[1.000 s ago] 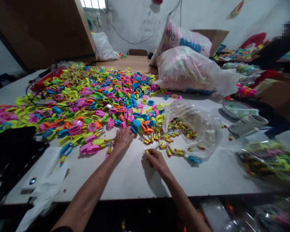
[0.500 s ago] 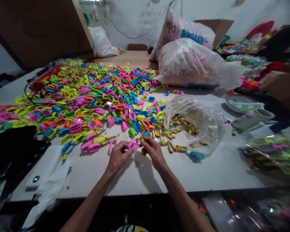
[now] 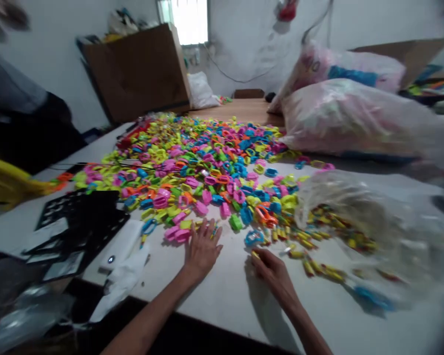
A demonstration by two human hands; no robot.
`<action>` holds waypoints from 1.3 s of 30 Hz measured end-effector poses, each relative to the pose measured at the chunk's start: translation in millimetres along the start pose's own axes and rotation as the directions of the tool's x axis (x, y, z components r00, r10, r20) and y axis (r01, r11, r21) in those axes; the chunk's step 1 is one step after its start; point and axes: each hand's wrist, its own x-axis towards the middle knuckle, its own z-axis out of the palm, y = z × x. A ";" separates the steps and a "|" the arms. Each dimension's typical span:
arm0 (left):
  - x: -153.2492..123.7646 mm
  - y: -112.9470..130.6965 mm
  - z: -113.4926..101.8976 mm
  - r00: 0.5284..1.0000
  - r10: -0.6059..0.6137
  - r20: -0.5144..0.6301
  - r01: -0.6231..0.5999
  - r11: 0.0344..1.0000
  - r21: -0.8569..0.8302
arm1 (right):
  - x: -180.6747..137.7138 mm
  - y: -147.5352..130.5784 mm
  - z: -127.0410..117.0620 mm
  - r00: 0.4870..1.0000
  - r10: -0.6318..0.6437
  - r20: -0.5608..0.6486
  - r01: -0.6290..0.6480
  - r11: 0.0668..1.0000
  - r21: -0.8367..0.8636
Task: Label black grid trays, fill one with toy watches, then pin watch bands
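Head view, blurred by motion: the left hand (image 3: 202, 249) lies flat on the white tabletop (image 3: 225, 301), palm down and fingers spread wide. It holds nothing, and its fingertips reach the near edge of the heap of coloured plastic loops (image 3: 207, 162), just beside two pink loops (image 3: 177, 234). The right hand (image 3: 273, 270) is curled nearly closed. Its thumb and forefinger appear to pinch a small yellow tube (image 3: 255, 255) against the tabletop, though the blur hides the exact grip. The tube sits at the near fringe of the scattered yellow tubes (image 3: 307, 266) that spill from the mouth of a clear plastic bag (image 3: 358, 217) lying on its side. A blue loop (image 3: 253, 238) lies just beyond the fingertips.

The tube looks very light, stiff and smooth. It is small enough to roll or skid away under a careless touch, so a fingertip pinch across its middle should suit it better than a whole-hand grab. The loops look like thin moulded plastic, rigid and almost weightless. They would be easiest to take by one side of the ring, and they are unlikely to break under ordinary finger pressure.
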 end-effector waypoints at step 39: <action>2.6 31.2 -34.2 0.886 -0.229 0.403 0.441 0.149 -0.885 | -4.4 -36.4 37.3 0.987 -0.110 0.114 0.081 0.968 0.237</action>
